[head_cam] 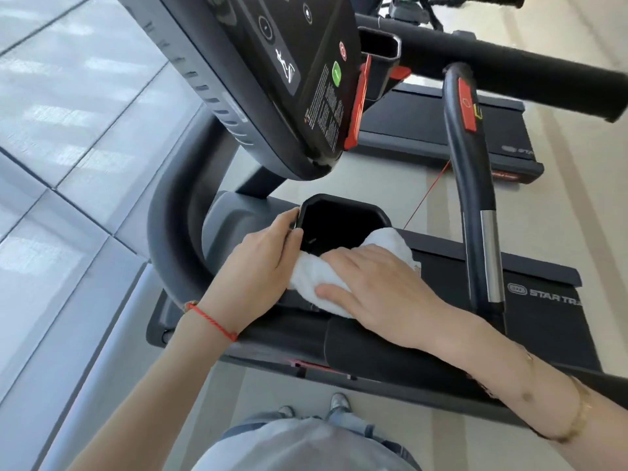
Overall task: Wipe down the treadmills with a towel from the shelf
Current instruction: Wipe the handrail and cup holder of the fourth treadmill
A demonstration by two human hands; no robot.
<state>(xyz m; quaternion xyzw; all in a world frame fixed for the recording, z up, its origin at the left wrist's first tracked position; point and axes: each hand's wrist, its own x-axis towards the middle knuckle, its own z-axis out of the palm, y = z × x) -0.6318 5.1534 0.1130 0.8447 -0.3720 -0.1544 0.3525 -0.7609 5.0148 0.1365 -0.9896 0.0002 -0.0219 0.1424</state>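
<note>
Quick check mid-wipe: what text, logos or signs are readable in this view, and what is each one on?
"STAR TR", cut off by the frame edge: side rail of the near treadmill.
"STA", cut off: side rail of the far treadmill.
Warning text block on the console: too small to read.
Console icons, green and red buttons: no legible words.

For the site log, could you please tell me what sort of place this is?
Most likely a gym: a treadmill with a button console stands in front, a second treadmill is beside it, and a white towel is being used to wipe the near one.
</note>
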